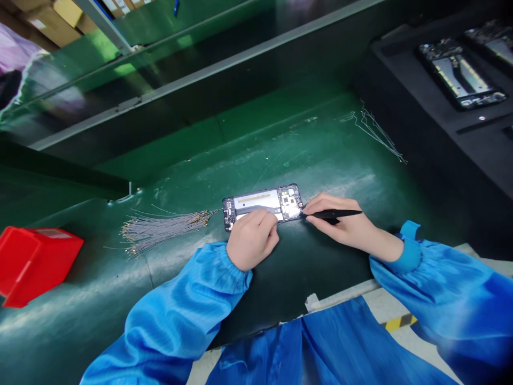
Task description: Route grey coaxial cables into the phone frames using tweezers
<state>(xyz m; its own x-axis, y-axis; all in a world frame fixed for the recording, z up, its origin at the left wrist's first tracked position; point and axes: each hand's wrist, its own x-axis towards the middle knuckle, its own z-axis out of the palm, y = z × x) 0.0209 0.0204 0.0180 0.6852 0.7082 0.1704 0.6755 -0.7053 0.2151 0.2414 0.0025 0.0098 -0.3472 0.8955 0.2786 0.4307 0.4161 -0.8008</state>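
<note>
An opened phone [256, 201] lies on the green work surface, its metal plate and circuit boards exposed. My left hand [253, 239] is closed over the phone's near edge, fingers curled and pressed together; what they may pinch is hidden. In my right hand [344, 220] are black tweezers [334, 214], held like a pen. Their tips reach the right end of the phone, by the circuit board, where fine detail is too small to make out. Left of the phone lies a bundle of thin grey cables [164, 230] with small gold-coloured ends, one reaching towards the phone.
A red bin [44, 262] stands at the left. Several loose thin cables [379, 136] lie at the back right. Beyond them a black tray [425, 123] holds more opened phones [460, 75]. A metal rail [208, 64] crosses behind the work surface, with cardboard boxes [54, 24] farther back.
</note>
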